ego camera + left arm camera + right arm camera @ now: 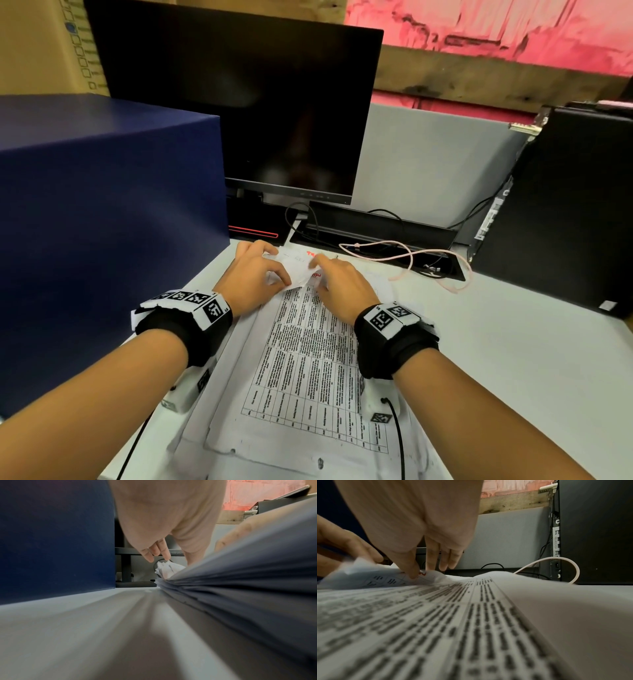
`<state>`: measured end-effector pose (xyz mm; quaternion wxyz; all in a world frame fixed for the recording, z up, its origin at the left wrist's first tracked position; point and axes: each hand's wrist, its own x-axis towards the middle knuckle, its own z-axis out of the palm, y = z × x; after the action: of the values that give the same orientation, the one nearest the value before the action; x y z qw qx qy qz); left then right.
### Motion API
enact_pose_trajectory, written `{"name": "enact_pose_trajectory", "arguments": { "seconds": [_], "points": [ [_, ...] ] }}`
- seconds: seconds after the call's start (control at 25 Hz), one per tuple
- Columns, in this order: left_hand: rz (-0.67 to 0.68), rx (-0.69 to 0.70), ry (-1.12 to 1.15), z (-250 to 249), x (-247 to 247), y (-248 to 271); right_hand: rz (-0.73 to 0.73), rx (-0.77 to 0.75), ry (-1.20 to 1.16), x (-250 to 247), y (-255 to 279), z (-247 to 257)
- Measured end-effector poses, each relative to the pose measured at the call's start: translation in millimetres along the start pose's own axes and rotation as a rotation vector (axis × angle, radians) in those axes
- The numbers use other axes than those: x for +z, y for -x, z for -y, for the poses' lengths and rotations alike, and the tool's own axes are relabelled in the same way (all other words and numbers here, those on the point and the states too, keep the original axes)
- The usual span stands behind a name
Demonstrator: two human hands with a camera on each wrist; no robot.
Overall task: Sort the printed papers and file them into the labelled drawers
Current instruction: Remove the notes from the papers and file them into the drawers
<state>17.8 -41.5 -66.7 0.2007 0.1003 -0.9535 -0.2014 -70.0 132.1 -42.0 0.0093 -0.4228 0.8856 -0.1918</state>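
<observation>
A stack of printed papers (308,359) lies on the grey desk (513,342), its top sheet (453,615) printed with a table of text. Both hands work at its far end. My left hand (270,270) pinches the curled-up far corner of the top sheet between thumb and fingers, and the crumpled corner (169,569) shows under its fingertips (150,559). Beside it, my right hand (322,270) has nearly straight fingers, with one fingertip (412,574) pressing the raised sheet near a red mark. The stack's side edge (240,588) shows several layers.
A large dark-blue box (102,222) stands close on the left. A black monitor (239,102) rises behind the papers, with a pink cable (411,253) and black cables at its foot. A black computer tower (565,205) stands at the right.
</observation>
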Motion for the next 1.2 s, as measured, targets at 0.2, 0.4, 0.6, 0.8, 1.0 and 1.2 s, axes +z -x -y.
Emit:
{"name": "enact_pose_trajectory", "arguments": {
  "seconds": [0.2, 0.4, 0.6, 0.8, 1.0, 1.2],
  "points": [
    [-0.003, -0.069, -0.017, -1, -1, -3, 0.075, 0.082, 0.02, 2, -4, -6],
    [0.049, -0.135, -0.032, 0, 0, -3, 0.079, 0.071, -0.035, 2, 0, -5],
    [0.107, -0.142, -0.08, 1, 1, -4, 0.086, 0.036, -0.009, 1, 0, -7],
    [0.074, -0.133, -0.05, 4, 1, -1, 0.177, -0.04, -0.014, -3, 3, -13],
    [-0.028, -0.082, -0.054, -1, -3, -1, 0.185, -0.1, 0.014, -26, 13, -20],
    [-0.041, -0.083, 0.003, -2, -5, -2, 0.264, -0.018, -0.011, -43, 30, -36]
  ]
}}
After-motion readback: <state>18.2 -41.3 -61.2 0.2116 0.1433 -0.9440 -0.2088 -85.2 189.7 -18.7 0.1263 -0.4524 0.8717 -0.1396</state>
